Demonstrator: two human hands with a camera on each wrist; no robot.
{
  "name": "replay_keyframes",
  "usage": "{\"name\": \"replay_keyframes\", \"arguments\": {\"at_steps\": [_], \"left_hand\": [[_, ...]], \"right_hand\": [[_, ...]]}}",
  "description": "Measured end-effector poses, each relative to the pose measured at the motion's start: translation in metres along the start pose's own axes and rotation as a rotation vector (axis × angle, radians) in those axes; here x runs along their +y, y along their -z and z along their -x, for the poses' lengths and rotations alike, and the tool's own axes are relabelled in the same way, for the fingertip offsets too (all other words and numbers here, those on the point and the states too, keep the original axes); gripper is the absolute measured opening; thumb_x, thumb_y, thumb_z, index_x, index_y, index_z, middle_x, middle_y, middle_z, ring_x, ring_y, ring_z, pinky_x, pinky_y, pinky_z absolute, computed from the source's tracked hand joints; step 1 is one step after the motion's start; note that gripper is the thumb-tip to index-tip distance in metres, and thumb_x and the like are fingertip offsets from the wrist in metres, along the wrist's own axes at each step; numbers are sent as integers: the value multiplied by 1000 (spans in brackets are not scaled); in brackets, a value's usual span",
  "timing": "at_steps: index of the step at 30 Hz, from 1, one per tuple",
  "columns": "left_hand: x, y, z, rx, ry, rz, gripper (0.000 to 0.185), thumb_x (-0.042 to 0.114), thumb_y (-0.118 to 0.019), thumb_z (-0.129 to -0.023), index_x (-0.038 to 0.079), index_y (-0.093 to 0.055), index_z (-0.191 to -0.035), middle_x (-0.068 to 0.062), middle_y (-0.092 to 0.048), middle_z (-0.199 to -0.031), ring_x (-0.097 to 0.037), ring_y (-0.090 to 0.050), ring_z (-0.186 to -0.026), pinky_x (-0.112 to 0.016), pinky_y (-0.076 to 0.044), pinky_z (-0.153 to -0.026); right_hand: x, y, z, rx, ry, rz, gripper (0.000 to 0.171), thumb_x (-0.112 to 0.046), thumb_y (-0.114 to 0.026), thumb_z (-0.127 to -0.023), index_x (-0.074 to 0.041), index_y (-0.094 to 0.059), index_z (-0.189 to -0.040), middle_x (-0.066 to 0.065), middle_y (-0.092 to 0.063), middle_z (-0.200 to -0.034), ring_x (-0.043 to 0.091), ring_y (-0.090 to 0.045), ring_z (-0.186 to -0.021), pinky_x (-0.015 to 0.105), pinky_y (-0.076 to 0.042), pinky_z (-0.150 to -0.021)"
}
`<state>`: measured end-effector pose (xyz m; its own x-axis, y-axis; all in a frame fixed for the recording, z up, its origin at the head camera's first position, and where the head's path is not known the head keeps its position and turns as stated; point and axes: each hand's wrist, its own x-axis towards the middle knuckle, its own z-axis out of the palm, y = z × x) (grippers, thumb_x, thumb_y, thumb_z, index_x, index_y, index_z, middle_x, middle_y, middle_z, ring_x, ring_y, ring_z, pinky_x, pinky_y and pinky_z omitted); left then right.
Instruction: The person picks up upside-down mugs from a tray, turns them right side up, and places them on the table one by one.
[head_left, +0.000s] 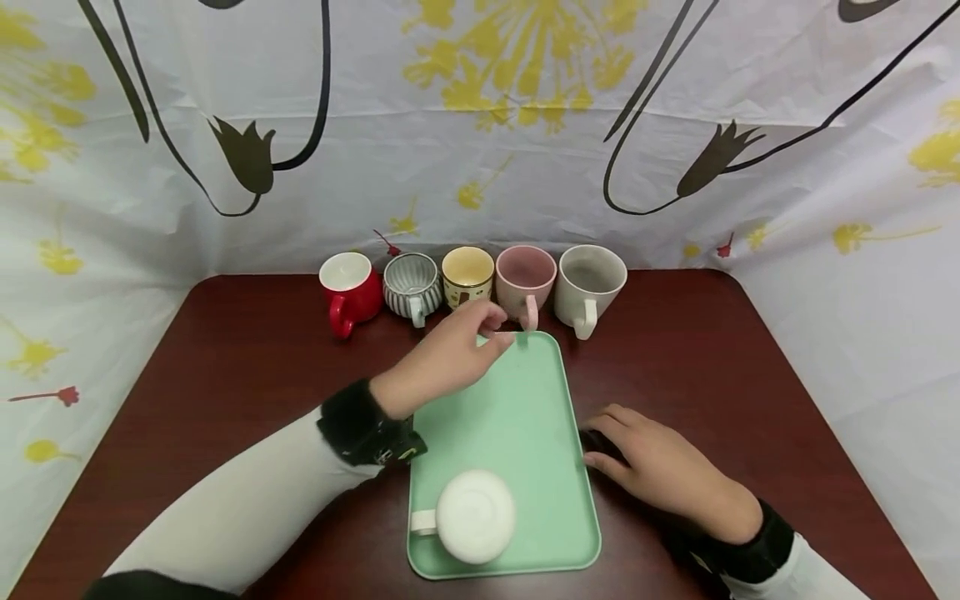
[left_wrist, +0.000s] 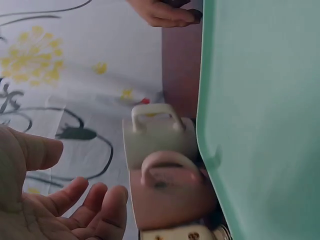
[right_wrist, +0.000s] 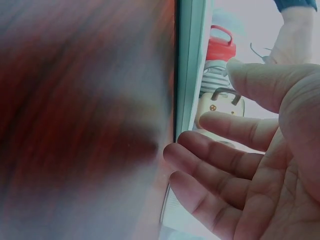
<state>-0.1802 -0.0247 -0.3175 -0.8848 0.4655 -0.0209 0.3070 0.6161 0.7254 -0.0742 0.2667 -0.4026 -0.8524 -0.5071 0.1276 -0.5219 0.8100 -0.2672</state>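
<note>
My left hand (head_left: 453, 354) hovers over the far end of the green tray (head_left: 525, 417), just in front of the pink mug (head_left: 517, 283). Its fingers are loosely bent and hold nothing, as the left wrist view also shows. Beside the tray's right edge is my right hand (head_left: 660, 462), its fingers relaxed with the tips right at the rim. It too holds nothing. On the near left part of the tray a white mug (head_left: 476, 517) shows what looks like its base, so it stands upside down, handle pointing left.
A row of mugs lines the table's back: a red mug (head_left: 352, 287), a grey striped cup (head_left: 412, 279), a yellow cup (head_left: 468, 271), the pink one and a large off-white mug (head_left: 588, 283). Behind the dark red table (head_left: 255, 342) hangs a patterned white cloth (head_left: 450, 167).
</note>
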Motion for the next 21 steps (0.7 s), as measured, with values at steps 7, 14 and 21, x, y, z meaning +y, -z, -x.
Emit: {"name": "replay_keyframes", "arguments": {"at_steps": [7, 14, 21], "left_hand": [[-25, 4, 30, 40, 74, 104, 43, 34, -61, -105, 10, -54, -141, -6, -59, -135, -23, -59, -125, -45, -52, -105], [-47, -3, 49, 65, 127, 182, 42, 32, -61, -105, 10, -54, -141, -7, -61, -132, -25, -58, -125, -48, -50, -107], [-59, -7, 60, 83, 135, 209, 41, 28, -61, -105, 6, -54, -140, -9, -62, -127, -25, -58, -121, -48, -50, -106]], "right_hand": [[2, -1, 1, 3, 1, -5, 35, -35, -77, -95, -20, -69, -125, -8, -66, -118, 6, -66, -105, 33, -58, -86], [4, -1, 2, 13, -2, 6, 34, -35, -77, -95, -20, -69, -125, -9, -66, -118, 6, -66, -105, 34, -58, -86], [4, 2, 1, 10, -6, 22, 34, -34, -76, -95, -18, -68, -125, -7, -66, -119, 8, -67, -105, 34, -58, -87]]}}
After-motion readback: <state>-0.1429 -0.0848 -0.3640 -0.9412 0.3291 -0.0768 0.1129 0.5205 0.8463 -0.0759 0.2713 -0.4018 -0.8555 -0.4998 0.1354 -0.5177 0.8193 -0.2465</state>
